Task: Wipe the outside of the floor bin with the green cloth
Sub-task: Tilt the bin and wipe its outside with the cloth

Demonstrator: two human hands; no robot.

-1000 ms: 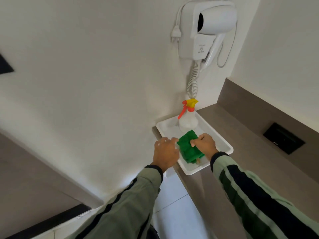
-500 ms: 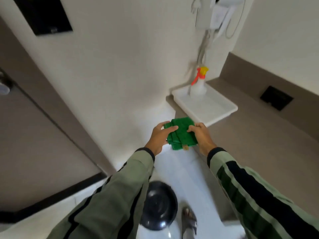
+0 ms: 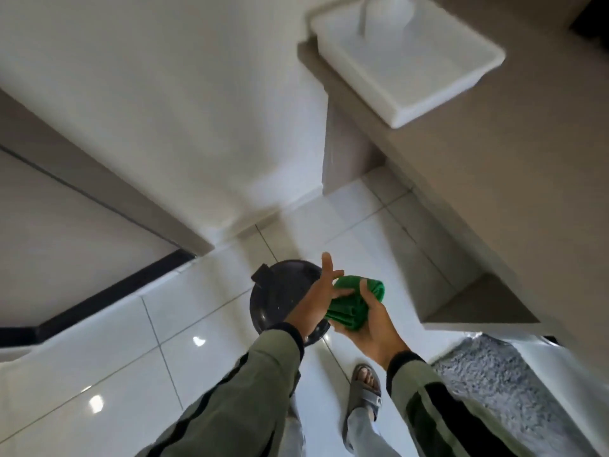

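The green cloth (image 3: 354,303) is sitting folded into a thick wad, its stacked layers showing as ridges along the lower edge, the colour a deep, even green. It is lying in the right hand (image 3: 370,324), which is cupping it from below with the thumb pressing over its top; the right fingers are hidden under the cloth, so I cannot tell how they are set. The left hand (image 3: 318,300) is reaching in from the side with its fingers (image 3: 328,262) spread apart, the lower ones touching the cloth's left edge.

Below the hands, the floor bin (image 3: 280,300) is standing on the white tiled floor (image 3: 204,318). It is round and dark with a glossy lid and a small tab at the upper left; the left wrist is covering its right part. The cloth is being held above and just right of the bin, apart from it.
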